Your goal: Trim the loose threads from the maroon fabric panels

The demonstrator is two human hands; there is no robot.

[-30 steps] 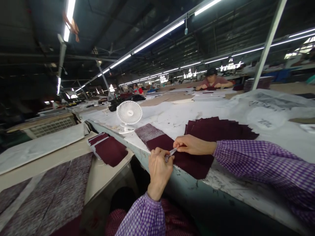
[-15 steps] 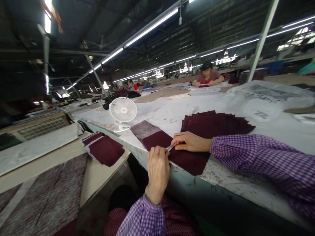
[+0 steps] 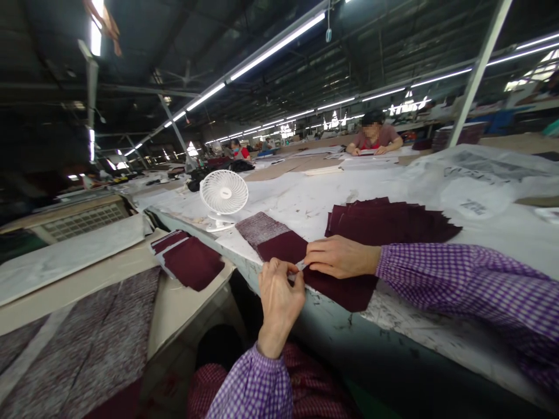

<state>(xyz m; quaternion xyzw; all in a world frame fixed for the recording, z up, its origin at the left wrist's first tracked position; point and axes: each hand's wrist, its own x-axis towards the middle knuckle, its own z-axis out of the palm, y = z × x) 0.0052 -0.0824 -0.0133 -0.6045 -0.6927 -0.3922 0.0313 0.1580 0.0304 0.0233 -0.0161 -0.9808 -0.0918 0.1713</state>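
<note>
My left hand (image 3: 279,299) is closed at the table's front edge, pinching one end of a small pale strip (image 3: 300,266). My right hand (image 3: 339,256) lies on a maroon fabric piece (image 3: 345,289) and pinches the strip's other end. The two hands nearly touch. The maroon piece lies flat over the table edge, joined to a speckled grey-maroon piece (image 3: 261,227) behind it. Both of my sleeves are purple checked.
A fanned stack of maroon pieces (image 3: 393,224) lies behind my right hand. A small white fan (image 3: 223,196) stands at the left rear. Another maroon stack (image 3: 190,262) sits on a lower side table. Clear plastic sheeting (image 3: 476,174) is at right. Other people work at far tables.
Both hands have closed in on the pale strip and lowered it onto the maroon piece; the left hand has shifted slightly toward the right hand.
</note>
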